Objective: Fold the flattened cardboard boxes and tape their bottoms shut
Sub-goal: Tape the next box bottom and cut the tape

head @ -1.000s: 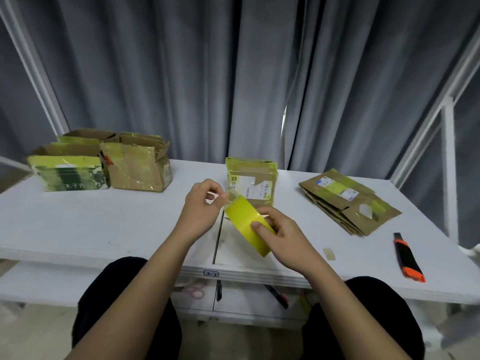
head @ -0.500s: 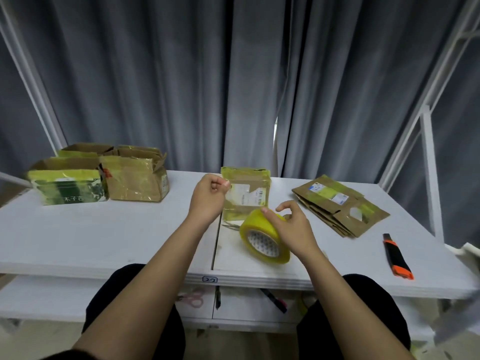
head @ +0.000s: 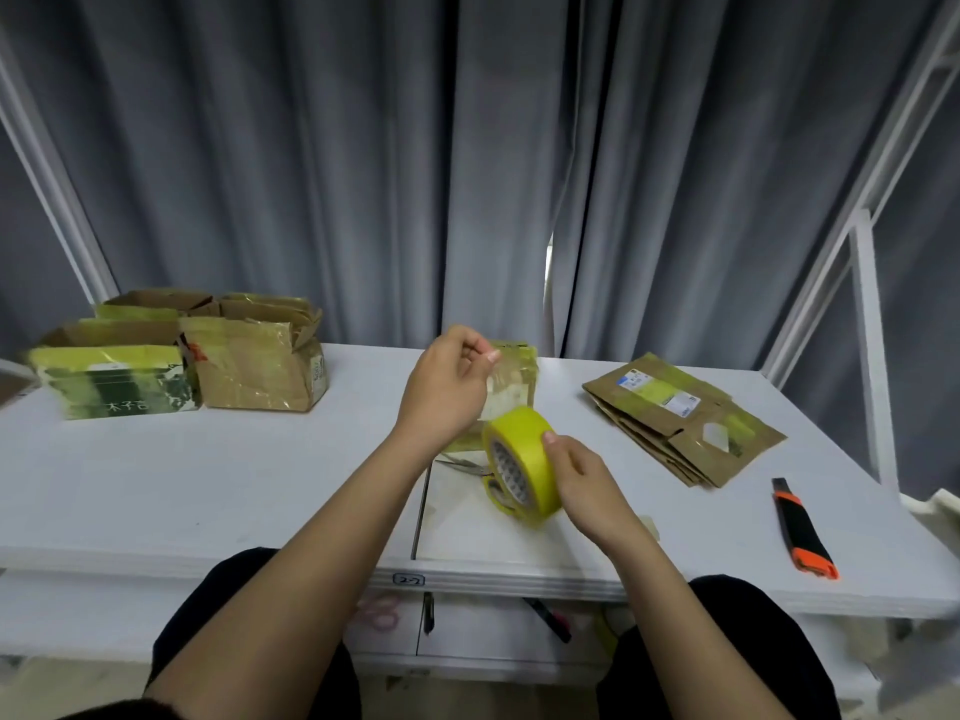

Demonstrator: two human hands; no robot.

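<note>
My right hand [head: 582,475] grips a yellow tape roll [head: 522,462] above the middle of the white table [head: 208,485]. My left hand [head: 447,387] pinches the pulled-out clear tape end, raised up and left of the roll. Behind both hands stands a small folded cardboard box [head: 514,381], partly hidden by my left hand and the tape strip. A stack of flattened cardboard boxes [head: 680,418] lies at the right.
Several folded boxes [head: 182,363] stand at the table's back left. An orange and black box cutter [head: 802,530] lies near the right front edge. Scissors [head: 467,466] lie under the roll. A lower shelf holds pink scissors [head: 379,613] and pens.
My left hand has pulled the tape end up and away from the roll, stretching out a strip. The roll has tilted in my right hand, its core now facing left.
</note>
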